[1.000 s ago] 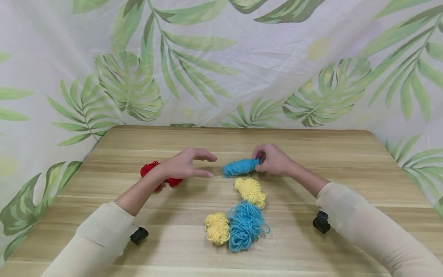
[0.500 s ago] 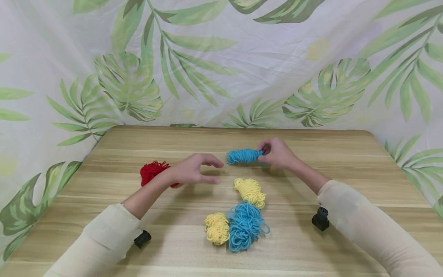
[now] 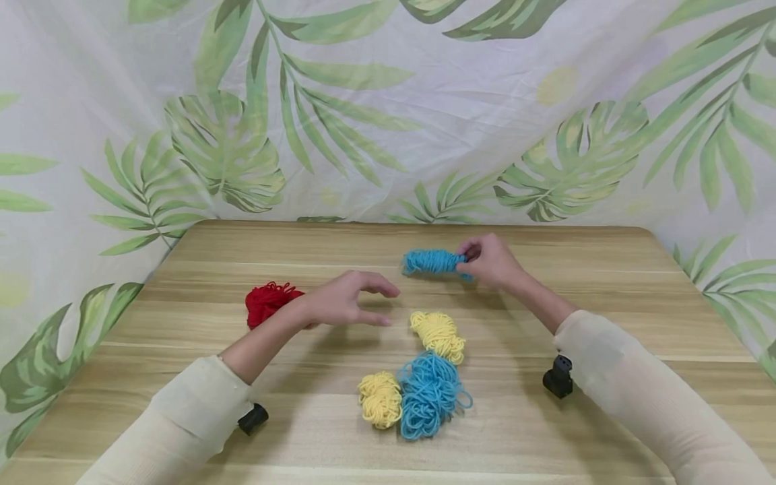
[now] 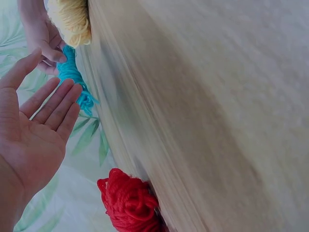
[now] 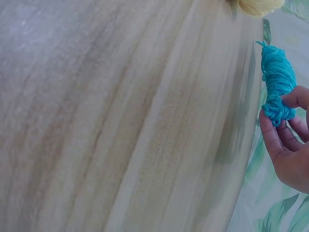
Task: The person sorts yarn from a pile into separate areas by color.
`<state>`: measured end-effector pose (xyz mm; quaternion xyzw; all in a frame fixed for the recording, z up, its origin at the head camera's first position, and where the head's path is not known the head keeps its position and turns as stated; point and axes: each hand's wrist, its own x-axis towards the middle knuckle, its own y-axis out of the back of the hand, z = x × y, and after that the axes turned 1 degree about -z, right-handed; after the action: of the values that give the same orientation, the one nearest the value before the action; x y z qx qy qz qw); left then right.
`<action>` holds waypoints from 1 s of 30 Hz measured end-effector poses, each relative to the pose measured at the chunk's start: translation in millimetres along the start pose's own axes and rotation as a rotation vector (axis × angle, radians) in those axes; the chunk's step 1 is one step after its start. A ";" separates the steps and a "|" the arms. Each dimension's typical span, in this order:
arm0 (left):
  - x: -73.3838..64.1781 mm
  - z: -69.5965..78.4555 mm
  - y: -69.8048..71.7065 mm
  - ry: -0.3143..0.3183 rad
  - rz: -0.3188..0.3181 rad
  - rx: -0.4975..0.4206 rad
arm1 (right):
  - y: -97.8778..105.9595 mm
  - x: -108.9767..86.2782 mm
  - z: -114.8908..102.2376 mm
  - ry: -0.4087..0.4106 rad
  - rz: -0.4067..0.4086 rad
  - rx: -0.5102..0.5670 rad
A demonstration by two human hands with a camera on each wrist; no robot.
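My right hand (image 3: 490,261) pinches one end of a small blue yarn skein (image 3: 432,261) toward the back of the table; the right wrist view shows thumb and fingers around the end of that blue skein (image 5: 278,72). My left hand (image 3: 345,300) hovers over the table with thumb and fingers spread apart, holding nothing. In the left wrist view its palm (image 4: 36,140) faces the camera. Partly behind the left forearm lies red yarn (image 3: 267,302). A yellow skein (image 3: 438,335) lies in front of the hands, touching a larger blue bundle (image 3: 429,394), with a second yellow bundle (image 3: 380,399) beside it.
The wooden table (image 3: 509,438) has rounded back corners. Behind it hangs a leaf-patterned cloth (image 3: 364,121). A small black device sits under each sleeve, one at the left (image 3: 253,419) and one at the right (image 3: 558,377).
My right hand has carried the small blue skein away from the yellow one, toward the back and slightly right. My left hand has drifted a little right and nearer, uncovering more red yarn.
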<state>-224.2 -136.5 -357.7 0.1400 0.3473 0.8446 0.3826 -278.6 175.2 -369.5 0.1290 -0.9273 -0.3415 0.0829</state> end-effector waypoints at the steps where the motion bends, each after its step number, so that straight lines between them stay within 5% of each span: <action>1: 0.3 0.7 -0.3 0.005 -0.001 -0.010 | 0.6 0.7 0.2 -0.003 0.004 0.001; 30: 9.8 21.7 -12.4 -0.163 -0.071 0.051 | 0.5 18.4 1.6 -0.121 0.080 0.025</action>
<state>-213.1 -113.0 -351.0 0.2055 0.3414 0.8072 0.4356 -296.5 171.1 -369.2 0.0718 -0.9392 -0.3335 0.0390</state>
